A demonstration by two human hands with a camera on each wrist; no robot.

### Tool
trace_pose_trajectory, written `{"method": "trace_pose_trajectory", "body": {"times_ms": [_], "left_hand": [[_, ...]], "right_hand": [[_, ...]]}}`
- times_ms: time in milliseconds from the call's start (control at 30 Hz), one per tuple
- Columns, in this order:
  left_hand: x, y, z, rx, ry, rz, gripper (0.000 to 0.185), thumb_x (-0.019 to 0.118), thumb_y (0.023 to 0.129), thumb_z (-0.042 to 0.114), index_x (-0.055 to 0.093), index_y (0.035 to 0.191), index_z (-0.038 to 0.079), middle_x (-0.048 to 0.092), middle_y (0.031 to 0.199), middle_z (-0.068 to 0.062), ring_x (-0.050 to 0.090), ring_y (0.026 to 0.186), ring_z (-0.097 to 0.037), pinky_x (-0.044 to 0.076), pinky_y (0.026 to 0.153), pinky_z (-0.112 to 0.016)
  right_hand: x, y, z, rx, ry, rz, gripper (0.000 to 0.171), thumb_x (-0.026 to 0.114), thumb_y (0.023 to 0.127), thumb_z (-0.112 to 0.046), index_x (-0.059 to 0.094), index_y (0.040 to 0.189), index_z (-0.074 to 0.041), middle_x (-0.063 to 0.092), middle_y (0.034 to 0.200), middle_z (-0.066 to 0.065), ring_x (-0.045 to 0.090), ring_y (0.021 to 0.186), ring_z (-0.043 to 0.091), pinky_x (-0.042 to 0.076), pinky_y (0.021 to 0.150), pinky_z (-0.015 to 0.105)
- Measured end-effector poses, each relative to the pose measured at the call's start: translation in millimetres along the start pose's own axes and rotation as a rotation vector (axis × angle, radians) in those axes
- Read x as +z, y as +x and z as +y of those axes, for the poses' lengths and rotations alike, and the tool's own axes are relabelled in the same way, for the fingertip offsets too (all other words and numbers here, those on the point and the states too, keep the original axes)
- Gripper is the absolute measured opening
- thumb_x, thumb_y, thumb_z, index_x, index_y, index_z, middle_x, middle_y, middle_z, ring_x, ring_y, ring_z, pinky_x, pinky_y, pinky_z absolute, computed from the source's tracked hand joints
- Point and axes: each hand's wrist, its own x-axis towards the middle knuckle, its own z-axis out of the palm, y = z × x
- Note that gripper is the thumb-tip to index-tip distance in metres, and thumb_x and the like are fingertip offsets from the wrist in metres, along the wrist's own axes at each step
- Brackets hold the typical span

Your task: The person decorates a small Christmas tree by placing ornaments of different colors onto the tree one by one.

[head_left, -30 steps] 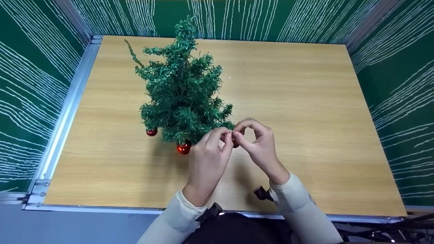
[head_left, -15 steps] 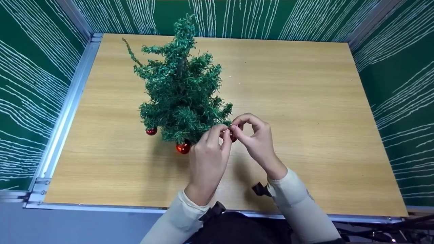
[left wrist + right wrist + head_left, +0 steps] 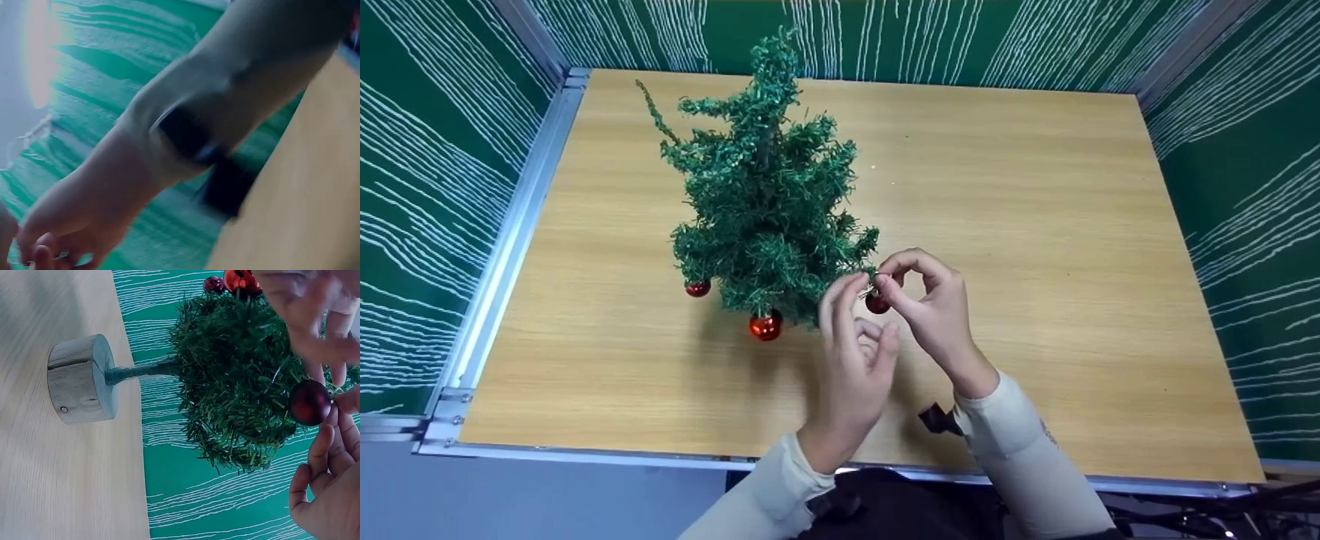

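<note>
no readable text, labels or signs

Light wooden tabletop (image 3: 1035, 225), aluminium edge rail (image 3: 502, 255); green panels with white wavy lines (image 3: 427, 172) enclose three sides.

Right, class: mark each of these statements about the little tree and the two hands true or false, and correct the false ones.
1. The right hand pinches a red bauble at the tree's lower branches. True.
2. Two other red baubles already hang on the tree. True.
3. The tree stands in a plastic pot. False: its base is a wooden block.
4. The left hand grips scissors. False: it holds nothing visible.
5. The table is metal grey. False: light wood.
</note>
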Motion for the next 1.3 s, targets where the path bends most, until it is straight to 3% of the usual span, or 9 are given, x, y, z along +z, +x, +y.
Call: {"method": "trace_pose_trajectory", "body": {"times_ms": [167,400,567,733,1300], "left_hand": [[7.4,1.9,-6.6,0.004,-0.006,0.065,0.049,0.057,0.097,0.012,0.039,0.143,0.005,0.045,0.126,-0.012,0.055,0.072,-0.01,0.05,0.055,-0.022],[-3.1,18.7,-3.2,0.006,0.157,0.067,0.038,0.052,0.102,0.024,0.046,0.135,0.006,0.059,0.093,-0.001,0.052,0.058,-0.008,0.047,0.055,-0.02],[-5.2,22.6,-4.0,0.058,0.279,0.081,0.027,0.053,0.102,0.022,0.055,0.122,0.004,0.064,0.086,0.0,0.054,0.06,-0.009,0.047,0.057,-0.019],[-5.7,24.8,-5.9,0.066,0.358,0.09,0.019,0.054,0.101,0.023,0.059,0.11,0.007,0.063,0.079,0.0,0.057,0.062,-0.01,0.048,0.055,-0.018],[-6.9,26.7,-8.9,0.133,0.453,0.14,0.016,0.056,0.1,0.024,0.061,0.1,0.009,0.058,0.066,0.002,0.054,0.055,-0.008,0.045,0.047,-0.019]], "right_hand": [[-1,-1,0,0.008,0.001,0.001,0.006,0.072,0.085,0.001,0.067,0.087,0.004,0.066,0.08,-0.004,0.057,0.07,0.013,0.046,0.077,0.027],[1,-1,0,0.024,0.01,0.004,0.006,0.071,0.086,0.001,0.067,0.087,0.005,0.065,0.077,-0.003,0.057,0.068,0.013,0.049,0.074,0.026],[2,-1,1,0.023,0.007,0.001,0.006,0.071,0.086,0.001,0.066,0.086,0.006,0.064,0.076,-0.003,0.058,0.069,0.013,0.048,0.075,0.027],[3,0,1,0.029,0.0,0.002,0.004,0.07,0.085,0.002,0.067,0.085,0.005,0.065,0.078,-0.003,0.057,0.071,0.013,0.047,0.076,0.027],[9,4,3,0.137,-0.028,0.043,0.007,0.071,0.085,0.001,0.068,0.087,0.006,0.064,0.074,-0.006,0.056,0.07,0.012,0.046,0.075,0.03]]}}
